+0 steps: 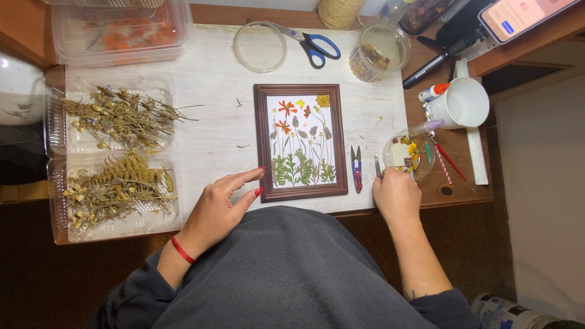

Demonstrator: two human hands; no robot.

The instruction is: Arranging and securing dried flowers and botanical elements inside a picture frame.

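Observation:
A dark wooden picture frame (262, 141) lies flat on the white table, filled with pressed flowers and green ferns (303, 145). My left hand (220, 204) rests open beside the frame's lower left corner, its fingertips touching the frame edge. My right hand (396, 194) is closed around thin metal tweezers (378, 166), whose tip points up. It sits just right of the frame, next to small blue thread snips (356, 169) and a round clear dish (409, 156) of small dried blossoms.
Clear plastic trays of dried stems and ferns (116, 155) lie at the left. At the back are a clear box (119, 30), a round lid (260, 47), blue-handled scissors (314, 44), a jar (379, 52) and twine. A white mug (460, 102), ruler and phone are on the right.

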